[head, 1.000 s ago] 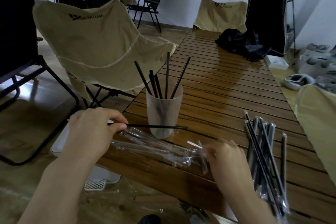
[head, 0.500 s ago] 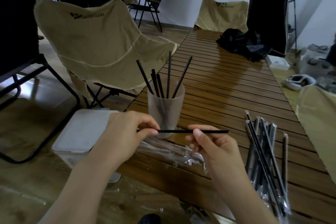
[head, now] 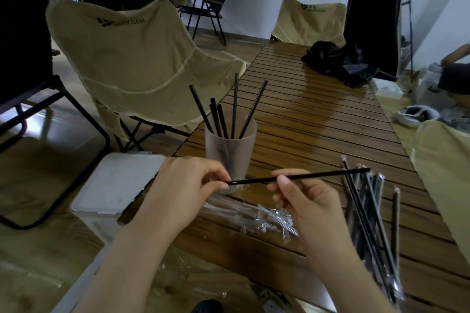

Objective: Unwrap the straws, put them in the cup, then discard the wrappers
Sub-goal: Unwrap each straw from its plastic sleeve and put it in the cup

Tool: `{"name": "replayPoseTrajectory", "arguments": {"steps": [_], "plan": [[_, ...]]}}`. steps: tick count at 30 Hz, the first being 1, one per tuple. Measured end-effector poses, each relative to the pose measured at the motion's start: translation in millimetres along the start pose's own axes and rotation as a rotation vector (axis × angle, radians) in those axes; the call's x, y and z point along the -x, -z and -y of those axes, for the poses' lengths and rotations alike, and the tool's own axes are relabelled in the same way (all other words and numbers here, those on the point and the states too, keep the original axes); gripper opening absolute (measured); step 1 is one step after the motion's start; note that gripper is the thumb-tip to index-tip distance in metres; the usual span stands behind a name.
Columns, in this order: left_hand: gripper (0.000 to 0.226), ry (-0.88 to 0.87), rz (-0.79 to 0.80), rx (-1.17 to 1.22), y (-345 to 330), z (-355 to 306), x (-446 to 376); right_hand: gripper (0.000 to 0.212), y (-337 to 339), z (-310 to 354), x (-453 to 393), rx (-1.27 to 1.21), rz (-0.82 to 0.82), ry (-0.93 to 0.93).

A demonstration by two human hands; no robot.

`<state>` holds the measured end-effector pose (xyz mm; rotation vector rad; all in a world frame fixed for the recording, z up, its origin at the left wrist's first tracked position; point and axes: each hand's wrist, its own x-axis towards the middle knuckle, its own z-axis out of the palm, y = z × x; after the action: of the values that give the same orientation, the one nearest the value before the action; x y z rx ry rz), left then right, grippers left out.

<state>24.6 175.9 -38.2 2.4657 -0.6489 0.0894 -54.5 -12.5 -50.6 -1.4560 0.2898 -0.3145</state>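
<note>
A person's two bare hands hold one black straw level above a slatted wooden table, seen from a head camera. The left hand pinches the straw's left end between thumb and fingertips; the right hand pinches it near the middle, fingers curled round it. The straw's long axis runs roughly from nine o'clock to three o'clock, its free end rising slightly toward three o'clock. The frosted cup stands just beyond the hands at twelve o'clock, upright, already holding several black straws that lean out of its mouth. The left hand looks nearer the cup, so the straw would likely need tipping upright before it drops in. A heap of empty clear wrappers lies on the table under the hands, at six o'clock from the cup. Still-wrapped straws lie in a bundle at three o'clock. A white lidded bin sits on the floor at nine o'clock. A tan folding chair behind it reads "WATER CLEAR"; a second chair at the far end carries the same logo, its lettering too small to read surely.
</note>
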Motion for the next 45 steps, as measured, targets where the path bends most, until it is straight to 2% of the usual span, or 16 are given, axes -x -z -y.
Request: {"name": "replayPoseTrajectory", "arguments": {"steps": [2,6,10,15,18,20,22,24,26,27,30,33,36,39,45], "plan": [[0.008,0.009,0.006,-0.010,-3,-1,0,0.016,-4,2,2,0.061,-0.029,0.046],[0.005,0.047,0.011,-0.054,-4,3,0,0.015,-7,20,3,0.086,-0.204,0.199],[0.005,0.080,0.062,-0.163,-8,8,-1,0.018,-14,43,6,0.146,-0.314,0.472],[0.013,0.067,0.114,-0.168,-19,-2,-3,0.012,-30,62,5,0.310,-0.304,0.796],[0.023,0.102,0.084,-0.150,-24,-1,-2,0.012,-37,65,-2,0.444,-0.267,0.861],[0.020,0.137,0.040,-0.129,-24,3,-2,0.012,-41,65,-8,0.532,-0.245,0.845],[0.016,0.172,0.014,-0.115,-20,4,-1,0.012,-47,66,-21,0.667,-0.214,0.749],[0.019,0.217,-0.018,-0.097,-18,6,-1,0.016,-56,63,-40,0.801,-0.113,0.537],[0.034,0.263,-0.063,-0.054,-19,10,-4,0.028,-64,58,-55,0.844,-0.006,0.268],[0.043,0.285,-0.082,-0.009,-20,11,-6,0.028,-68,57,-58,0.892,0.019,0.243],[0.074,0.327,-0.133,0.139,-21,15,-13,0.020,-75,55,-53,0.945,0.015,0.383],[0.094,0.338,-0.094,0.276,-23,16,-19,0.035,-68,50,-46,0.908,-0.013,0.400],[0.084,0.334,-0.089,0.416,-30,17,-23,0.052,-60,41,-42,0.875,0.011,0.339],[0.073,0.323,-0.133,0.404,-31,10,-22,0.066,-53,33,-41,0.778,0.056,0.259],[0.063,0.240,-0.131,0.394,-36,-8,-21,0.065,-30,29,-38,0.666,0.029,0.243]]}}
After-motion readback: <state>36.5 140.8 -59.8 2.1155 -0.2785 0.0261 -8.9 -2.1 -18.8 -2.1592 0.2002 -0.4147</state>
